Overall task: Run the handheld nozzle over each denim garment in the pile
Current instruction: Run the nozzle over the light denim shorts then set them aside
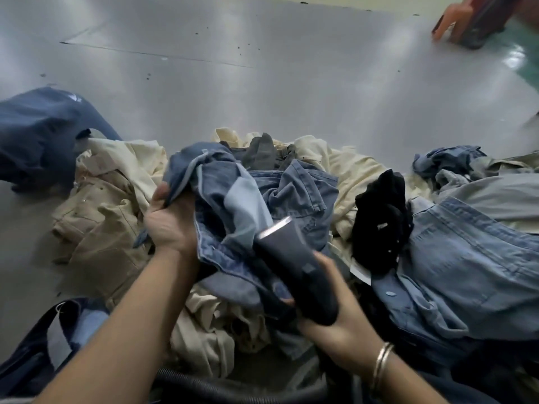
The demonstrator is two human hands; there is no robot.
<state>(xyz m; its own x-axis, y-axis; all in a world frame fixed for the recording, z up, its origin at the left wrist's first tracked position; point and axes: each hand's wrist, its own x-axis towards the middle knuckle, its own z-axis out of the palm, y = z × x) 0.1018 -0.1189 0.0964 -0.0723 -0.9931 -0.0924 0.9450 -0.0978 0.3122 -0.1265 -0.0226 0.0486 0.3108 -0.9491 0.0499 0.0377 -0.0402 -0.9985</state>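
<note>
- The left hand (169,225) grips a bunched fold of blue jeans (221,199) — fingers curled round the cloth, lifting it off the heap in the middle of the scene.
- The right hand (329,304) is wrapped round the handle of a dark nozzle (288,258), which points up and to the left; its pale flat mouth sits against or just beside the lifted jeans, and I cannot tell whether they touch.
- A gold bangle (382,365) circles the right wrist.
- A dark ribbed hose (221,386) curves along the near edge, below the arms.
- The pile of clothes lies on a grey table (262,68) and fills the near half of the view.
- To the left of the jeans sit tan trousers (102,225); cream cloth (344,167) spreads behind and beneath them.
- A black garment (379,217) stands bunched to the right of the nozzle.
- A light blue denim shirt (466,258) with a round button lies at the near right, touching the black garment.
- A dark blue garment (43,135) lies apart at the far left of the heap.
- An orange and dark object (472,18) — too blurred to name — stands at the far right corner.
</note>
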